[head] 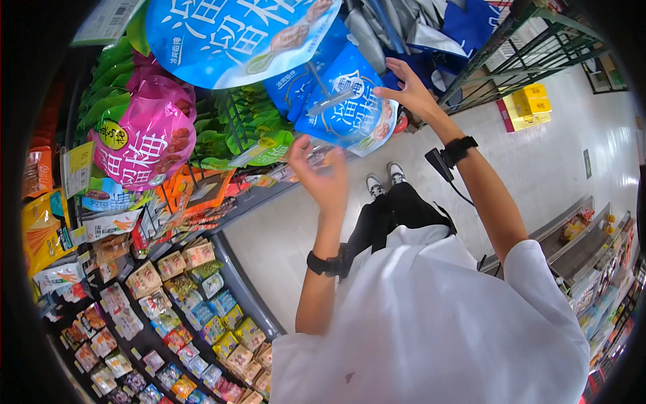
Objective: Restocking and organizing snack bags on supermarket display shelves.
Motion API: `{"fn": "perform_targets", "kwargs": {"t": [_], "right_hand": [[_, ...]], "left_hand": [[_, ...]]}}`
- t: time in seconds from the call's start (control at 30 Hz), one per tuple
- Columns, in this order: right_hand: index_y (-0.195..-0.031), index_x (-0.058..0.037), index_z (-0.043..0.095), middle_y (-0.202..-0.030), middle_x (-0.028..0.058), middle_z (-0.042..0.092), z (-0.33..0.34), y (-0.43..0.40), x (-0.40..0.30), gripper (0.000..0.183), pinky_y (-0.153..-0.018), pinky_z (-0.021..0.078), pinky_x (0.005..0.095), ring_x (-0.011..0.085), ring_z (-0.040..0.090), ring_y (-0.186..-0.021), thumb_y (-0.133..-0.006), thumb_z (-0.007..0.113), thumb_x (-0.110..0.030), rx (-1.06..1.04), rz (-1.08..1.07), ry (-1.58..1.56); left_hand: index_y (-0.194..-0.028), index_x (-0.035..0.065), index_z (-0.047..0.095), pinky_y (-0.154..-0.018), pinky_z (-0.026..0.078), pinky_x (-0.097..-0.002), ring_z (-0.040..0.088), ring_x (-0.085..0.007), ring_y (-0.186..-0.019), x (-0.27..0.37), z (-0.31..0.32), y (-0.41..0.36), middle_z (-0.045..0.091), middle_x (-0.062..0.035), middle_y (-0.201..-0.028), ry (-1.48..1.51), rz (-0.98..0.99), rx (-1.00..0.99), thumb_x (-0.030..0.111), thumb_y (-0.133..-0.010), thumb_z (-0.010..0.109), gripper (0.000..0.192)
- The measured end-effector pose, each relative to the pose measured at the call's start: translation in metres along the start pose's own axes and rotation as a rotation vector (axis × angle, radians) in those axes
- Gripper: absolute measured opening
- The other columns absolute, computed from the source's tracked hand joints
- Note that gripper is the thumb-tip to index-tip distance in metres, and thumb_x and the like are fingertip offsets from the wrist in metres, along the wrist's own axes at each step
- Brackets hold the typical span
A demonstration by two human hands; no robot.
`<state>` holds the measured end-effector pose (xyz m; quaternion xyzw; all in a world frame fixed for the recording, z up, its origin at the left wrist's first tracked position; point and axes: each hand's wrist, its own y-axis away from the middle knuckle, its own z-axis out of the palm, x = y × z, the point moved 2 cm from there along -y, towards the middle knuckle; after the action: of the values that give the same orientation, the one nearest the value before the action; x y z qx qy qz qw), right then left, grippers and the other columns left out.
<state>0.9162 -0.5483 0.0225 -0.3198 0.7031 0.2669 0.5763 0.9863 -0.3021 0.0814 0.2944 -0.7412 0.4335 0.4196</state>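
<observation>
My right hand [411,91], fingers spread, is at the right edge of a blue snack pouch [348,111] with dried plums pictured on it. The thumb overlaps or touches the pouch edge; which, I cannot tell. A clear plastic price holder [330,102] on a display hook crosses the front of this pouch. Below and to the left, my left hand [320,171] is blurred, its fingers curved and apart with nothing between them. Close to it hang green snack bags [247,123] in a row. A larger-looking blue pouch [237,40] hangs nearest the camera.
Pink snack bags [144,131] and a price tag [77,169] are at the left. Lower shelves [202,303] hold many small packets. Silver and blue bags [429,30] hang beside a green wire rack [504,60]. Yellow boxes [530,101] stand on the floor.
</observation>
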Motion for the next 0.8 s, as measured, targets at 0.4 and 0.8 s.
{"fn": "perform_targets", "kwargs": {"t": [0.4, 0.8], "right_hand": [[-0.143, -0.0004, 0.025, -0.14, 0.0194, 0.039, 0.028, -0.037, 0.036, 0.098, -0.108, 0.0303, 0.0375, 0.027, 0.037, -0.13, -0.069, 0.082, -0.032, -0.264, -0.024, -0.157], [-0.14, 0.001, 0.024, -0.132, 0.0136, 0.046, 0.013, -0.035, 0.03, 0.087, -0.103, 0.0368, 0.0347, 0.0218, 0.047, -0.119, -0.072, 0.079, -0.007, -0.413, 0.142, -0.196]], "left_hand": [[-0.141, -0.008, 0.013, -0.102, 0.035, -0.035, 0.036, -0.0241, -0.125, -0.117, 0.035, 0.017, 0.031, -0.0204, -0.137, -0.037, -0.288, 0.03, 0.014, -0.067, 0.084, 0.105], [-0.136, -0.0094, 0.02, -0.105, 0.032, -0.0421, 0.033, -0.0388, -0.127, -0.125, 0.025, -0.012, 0.03, -0.0282, -0.135, -0.136, -0.176, 0.109, 0.035, -0.045, 0.092, 0.125]]}}
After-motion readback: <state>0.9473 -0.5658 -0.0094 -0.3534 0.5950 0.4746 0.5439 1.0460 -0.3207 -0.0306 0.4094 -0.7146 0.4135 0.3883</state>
